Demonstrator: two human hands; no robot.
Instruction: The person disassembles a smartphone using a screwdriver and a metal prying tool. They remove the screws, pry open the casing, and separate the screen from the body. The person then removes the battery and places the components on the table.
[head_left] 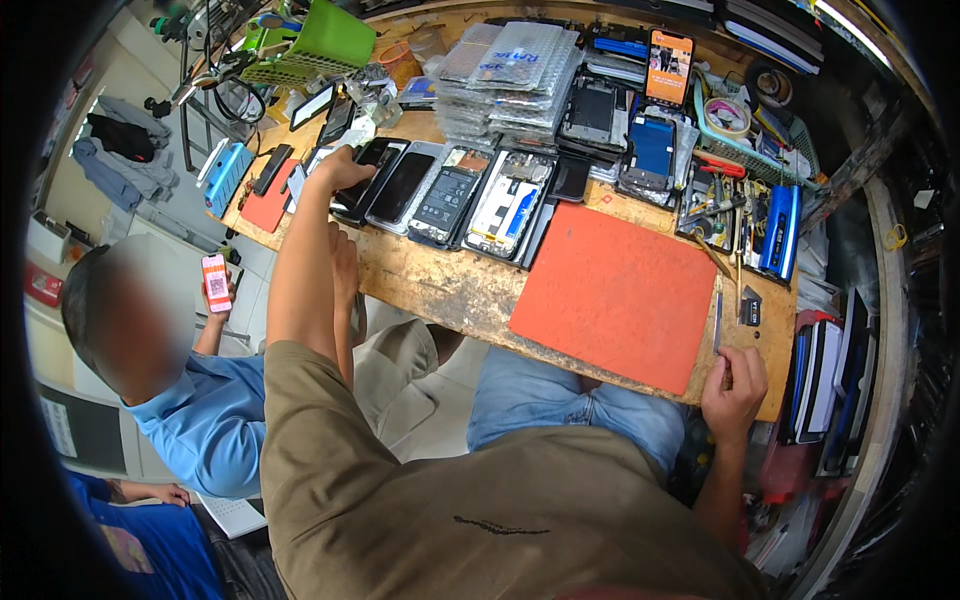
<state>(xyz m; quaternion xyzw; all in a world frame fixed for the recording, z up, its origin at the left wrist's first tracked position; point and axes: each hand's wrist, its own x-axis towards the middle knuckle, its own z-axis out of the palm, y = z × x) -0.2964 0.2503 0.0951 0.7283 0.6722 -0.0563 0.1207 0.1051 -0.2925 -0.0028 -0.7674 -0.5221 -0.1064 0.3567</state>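
My left hand (345, 167) is stretched out to the far left of the bench. Its fingers are closed at the near end of a black phone (378, 160) and partly hide it. Beside that lie another dark-screened phone (402, 187) in a tray, an opened phone with a black battery (453, 195), and an opened phone with a white inside (508, 205). At the bench's right front edge, my right hand (735, 390) is wrapped round a slim metal tool (718, 320) that points away from me. Left of it lies an orange-red mat (620, 290).
Bubble-wrapped packs (505, 80) are stacked at the back. A lit phone (669, 68) stands upright near a tool basket (750, 130). At left, a person in blue (205, 420) holds a phone (216, 284); another forearm (343, 270) reaches the bench edge beside mine.
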